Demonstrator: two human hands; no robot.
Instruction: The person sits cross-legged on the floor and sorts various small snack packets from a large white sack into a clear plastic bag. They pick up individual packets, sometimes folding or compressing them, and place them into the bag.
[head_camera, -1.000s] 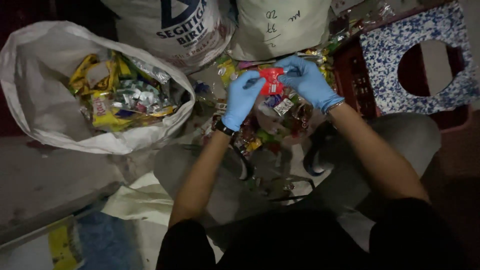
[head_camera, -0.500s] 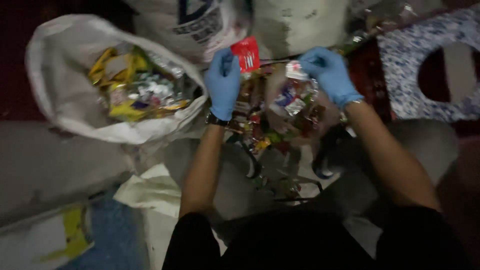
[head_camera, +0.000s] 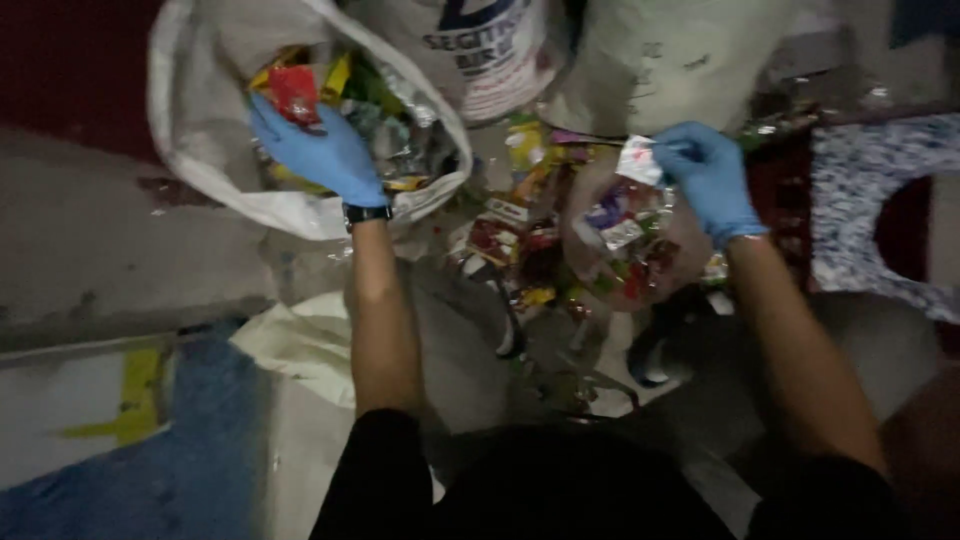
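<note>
Both my hands wear blue gloves. My left hand (head_camera: 318, 152) reaches over the open white sack (head_camera: 200, 170) at the upper left and holds a red wrapper (head_camera: 294, 94) above the wrappers inside it. A black watch sits on that wrist. My right hand (head_camera: 708, 175) pinches a small white wrapper (head_camera: 638, 160) at the top of a clear plastic bag (head_camera: 625, 240) stuffed with colourful wrappers. A loose pile of wrappers (head_camera: 515, 215) lies on the floor between the two hands.
Two tall white sacks (head_camera: 500, 50) (head_camera: 670, 60) stand at the back. A blue-and-white patterned stool with a hole (head_camera: 880, 200) is at the right. A flat pale bag (head_camera: 290, 350) lies on the floor near a blue mat (head_camera: 150, 470).
My left hand has carried the red wrapper from the middle pile leftward over the open sack. My right hand stayed at the clear bag, now pinching a white wrapper.
</note>
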